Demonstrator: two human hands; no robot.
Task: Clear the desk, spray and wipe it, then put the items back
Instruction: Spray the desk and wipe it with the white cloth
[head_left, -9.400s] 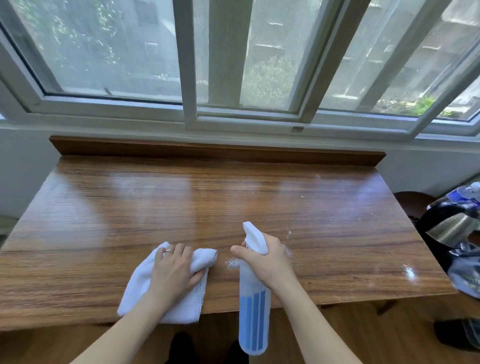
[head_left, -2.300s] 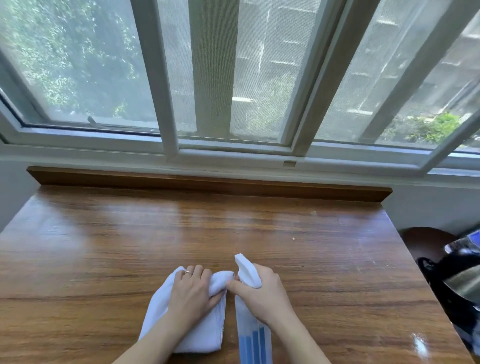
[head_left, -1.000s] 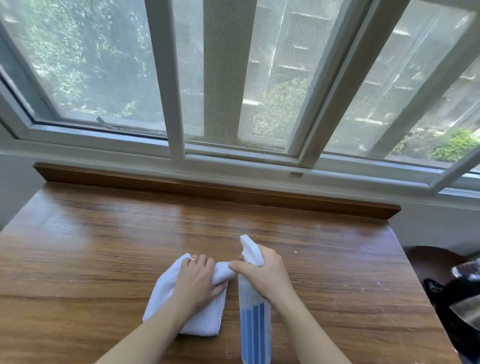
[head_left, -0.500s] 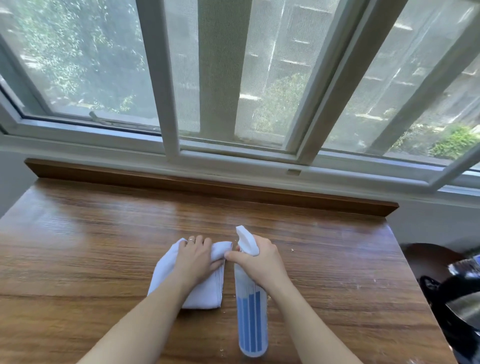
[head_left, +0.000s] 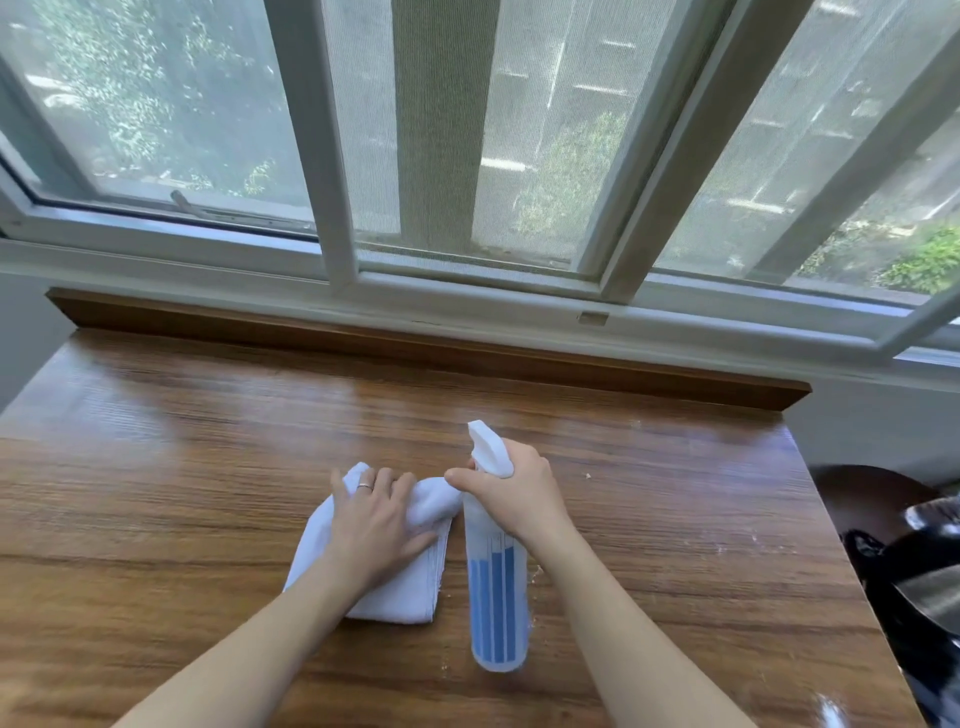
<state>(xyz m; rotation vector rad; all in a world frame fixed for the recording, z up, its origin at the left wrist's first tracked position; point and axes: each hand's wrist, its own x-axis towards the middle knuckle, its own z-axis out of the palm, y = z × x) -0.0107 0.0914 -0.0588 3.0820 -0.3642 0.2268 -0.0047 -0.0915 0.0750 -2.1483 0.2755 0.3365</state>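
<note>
A wooden desk stretches below the window, its top glossy with a few white specks on the right. My left hand lies flat with straight fingers on a folded white cloth near the desk's middle. Just to its right, my right hand grips the neck of a translucent spray bottle holding blue liquid. The bottle's white nozzle points away from me, toward the window, and its base is toward me.
A raised wooden lip runs along the desk's back edge under the white window frame. Off the right edge sit a dark round stool and black and shiny items.
Both hands, with the cloth and bottle, have slid forward across the desk toward the window. The white droplets seen earlier near the bottle are gone from that spot.
</note>
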